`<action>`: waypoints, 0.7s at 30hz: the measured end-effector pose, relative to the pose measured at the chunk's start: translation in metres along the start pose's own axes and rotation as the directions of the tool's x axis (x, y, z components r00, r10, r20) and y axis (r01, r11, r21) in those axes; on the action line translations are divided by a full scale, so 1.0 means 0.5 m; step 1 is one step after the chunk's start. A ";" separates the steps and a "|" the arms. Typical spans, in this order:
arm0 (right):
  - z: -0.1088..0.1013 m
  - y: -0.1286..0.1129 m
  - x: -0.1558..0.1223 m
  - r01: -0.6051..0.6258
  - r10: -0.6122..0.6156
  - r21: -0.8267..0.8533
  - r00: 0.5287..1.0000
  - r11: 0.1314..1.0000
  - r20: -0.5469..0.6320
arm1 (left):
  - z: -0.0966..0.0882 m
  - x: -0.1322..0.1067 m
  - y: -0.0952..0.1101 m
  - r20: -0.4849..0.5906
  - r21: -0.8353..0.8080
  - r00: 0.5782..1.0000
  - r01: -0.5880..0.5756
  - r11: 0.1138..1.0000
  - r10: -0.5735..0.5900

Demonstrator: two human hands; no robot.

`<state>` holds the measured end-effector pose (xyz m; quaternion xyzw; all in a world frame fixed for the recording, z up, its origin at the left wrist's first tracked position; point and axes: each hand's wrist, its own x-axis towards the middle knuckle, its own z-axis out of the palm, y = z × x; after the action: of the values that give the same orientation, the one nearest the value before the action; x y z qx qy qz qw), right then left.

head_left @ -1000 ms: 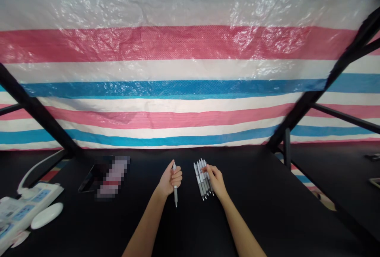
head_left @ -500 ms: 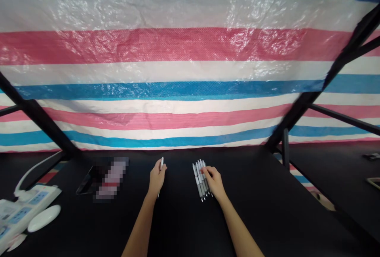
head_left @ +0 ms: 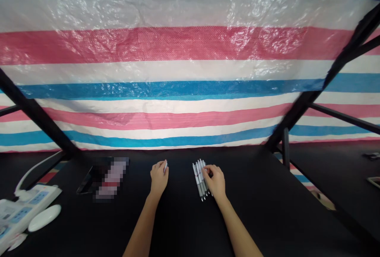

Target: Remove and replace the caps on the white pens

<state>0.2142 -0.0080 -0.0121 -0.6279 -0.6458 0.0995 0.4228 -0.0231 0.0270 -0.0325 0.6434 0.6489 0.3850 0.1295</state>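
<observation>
My left hand [head_left: 158, 178] is closed around a white pen [head_left: 165, 165], low over the black table [head_left: 184, 225]; only the pen's top end shows past my fingers. To its right, several white and grey pens [head_left: 199, 177] lie side by side in a row. My right hand [head_left: 216, 181] rests at the right edge of that row, fingers curled on the nearest pens.
A phone [head_left: 102, 177] lies flat at the left. A white power strip [head_left: 20, 211] and a white oval mouse [head_left: 44, 217] sit at the far left. A striped red, white and blue tarp [head_left: 190, 71] hangs behind. Black frame bars [head_left: 299, 110] slant on both sides.
My left hand moved left, away from the row, and lowered its pen toward the table; the pen, upright before, is now mostly hidden in my fist. My right hand stayed on the row.
</observation>
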 end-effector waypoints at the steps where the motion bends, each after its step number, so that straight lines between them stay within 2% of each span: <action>1: 0.000 0.000 -0.001 -0.018 0.017 -0.046 1.000 0.999 -0.012 | 0.000 0.000 0.001 0.002 0.030 1.000 -0.002 1.000 0.002; 5: 0.005 0.002 -0.005 -0.034 0.032 -0.172 0.999 0.984 -0.015 | -0.001 -0.004 0.006 0.015 0.170 1.000 -0.028 0.985 0.026; 12: 0.004 -0.004 -0.005 -0.050 0.056 -0.229 0.998 0.972 0.022 | -0.002 -0.004 0.010 0.026 0.181 0.999 -0.026 0.983 0.021; 16: 0.000 -0.016 -0.007 0.079 -0.070 -0.199 0.996 0.977 0.053 | -0.003 -0.002 0.008 0.015 0.115 1.000 -0.008 0.993 0.007; 18: 0.001 -0.023 -0.011 0.182 -0.163 -0.177 0.980 0.967 0.117 | -0.003 -0.001 0.006 0.010 0.067 1.000 -0.008 0.998 0.007; 21: 0.007 -0.032 -0.019 0.264 -0.231 -0.158 0.953 0.952 0.196 | -0.004 0.002 0.003 0.016 0.007 1.000 -0.024 1.000 0.024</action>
<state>0.1988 -0.0182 -0.0076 -0.5665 -0.7607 0.0407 0.3142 -0.0233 0.0271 -0.0299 0.6546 0.6415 0.3791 0.1277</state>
